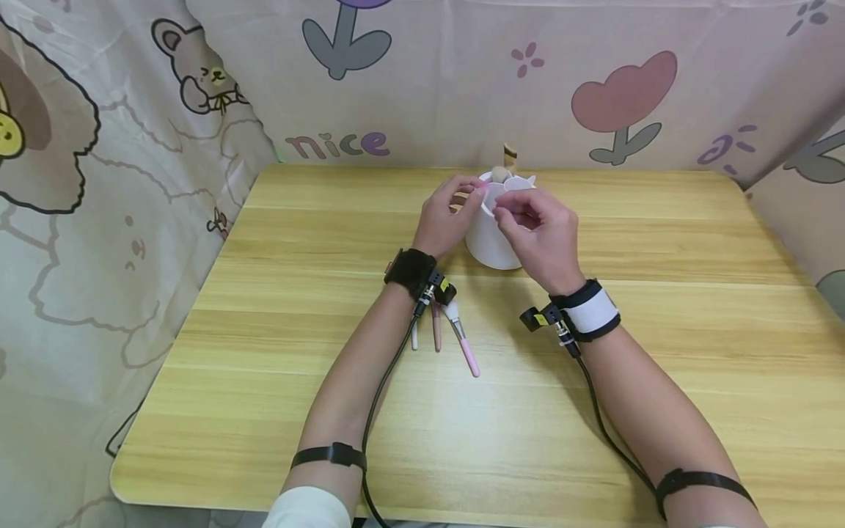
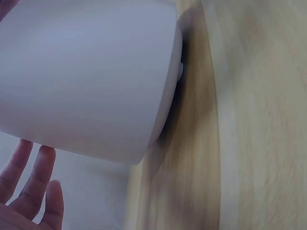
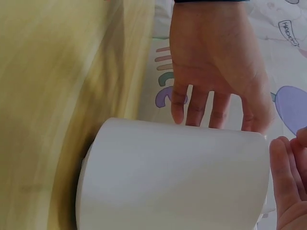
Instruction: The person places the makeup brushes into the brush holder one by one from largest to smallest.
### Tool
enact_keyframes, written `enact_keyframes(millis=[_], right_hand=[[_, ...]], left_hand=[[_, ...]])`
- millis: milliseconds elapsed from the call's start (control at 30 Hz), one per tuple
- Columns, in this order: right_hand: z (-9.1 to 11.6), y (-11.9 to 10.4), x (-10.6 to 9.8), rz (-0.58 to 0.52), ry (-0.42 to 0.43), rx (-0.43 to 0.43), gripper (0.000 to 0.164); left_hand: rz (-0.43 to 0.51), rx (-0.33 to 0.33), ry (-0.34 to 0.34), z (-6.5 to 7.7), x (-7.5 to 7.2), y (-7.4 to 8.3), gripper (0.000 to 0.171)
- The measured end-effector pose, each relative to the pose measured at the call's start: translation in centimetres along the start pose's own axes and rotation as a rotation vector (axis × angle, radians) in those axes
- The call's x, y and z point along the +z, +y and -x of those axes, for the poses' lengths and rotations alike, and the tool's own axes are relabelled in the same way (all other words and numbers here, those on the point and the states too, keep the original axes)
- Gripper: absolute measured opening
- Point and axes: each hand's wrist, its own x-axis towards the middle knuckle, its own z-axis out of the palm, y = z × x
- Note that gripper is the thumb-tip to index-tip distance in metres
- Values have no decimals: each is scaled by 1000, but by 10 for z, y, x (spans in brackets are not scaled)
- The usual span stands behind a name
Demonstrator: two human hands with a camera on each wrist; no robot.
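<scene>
The left grip (image 1: pixel 449 216), fingers loosely extended, sits beyond a pink-handled brush (image 1: pixel 466 350) on the table (image 1: pixel 317 242) and touches a white container (image 1: pixel 491 242) just to its right; at the rim, the right grip (image 1: pixel 546 233) bends its fingers, any hold impossible to tell.

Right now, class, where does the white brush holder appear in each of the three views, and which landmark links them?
Head: white brush holder, slightly above and right of centre.
Left wrist: large, filling the upper left, sideways in the picture.
Right wrist: bottom centre, also sideways, cut by the lower edge.
Shared landmark: the wood-grain tabletop.
</scene>
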Motion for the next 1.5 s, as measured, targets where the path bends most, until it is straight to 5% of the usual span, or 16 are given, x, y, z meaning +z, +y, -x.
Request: enact_keyframes(millis=[633,867,1500], right_hand=[[17,-17,4,44,-275,-236,7],[21,-18,9,47,-438,-237,4],[31,-10,21,75,-684,-194,6]], left_hand=[[1,42,-25,1,-1,0,31],[8,10,-14,3,-1,2,29],[5,-11,-5,4,-1,3,30]])
